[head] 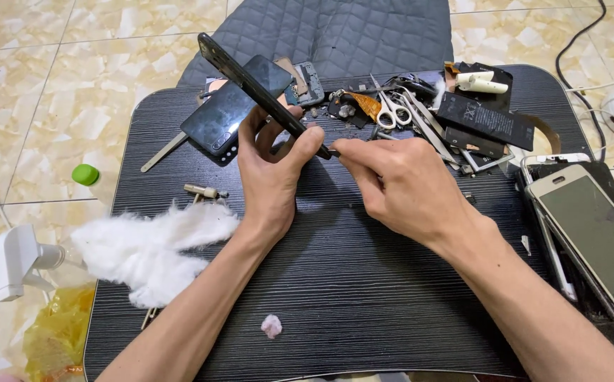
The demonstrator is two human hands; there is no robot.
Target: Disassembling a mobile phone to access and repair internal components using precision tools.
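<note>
The left hand [273, 166] is closed around a dark phone [250, 81], gripping it edge-on and tilted, its upper end pointing toward the far left corner of the table [349, 297]. Thumb and fingers clamp the lower part of the frame. The right hand [402, 184] is pinched shut, thumb against forefinger, right at the phone's lower end; whether it holds a small tool there I cannot tell. Both hands hang above the middle of the table, nearer the far edge.

Behind the held phone, flat on the table, lies a black back cover [229, 117]. Along the far edge sit scissors [392, 113], tweezers [427, 131] and a black battery [484, 120], all close together. At the right edge a light-framed phone [593, 233] lies face up on other phones. Near the left edge is a heap of white cotton [151, 247], with a small metal bit [201, 190] just beyond it. A pink wad [271, 325] rests by the near edge. On the floor left of the table stand a white spray bottle [17, 262] and a green-capped bottle [88, 177].
</note>
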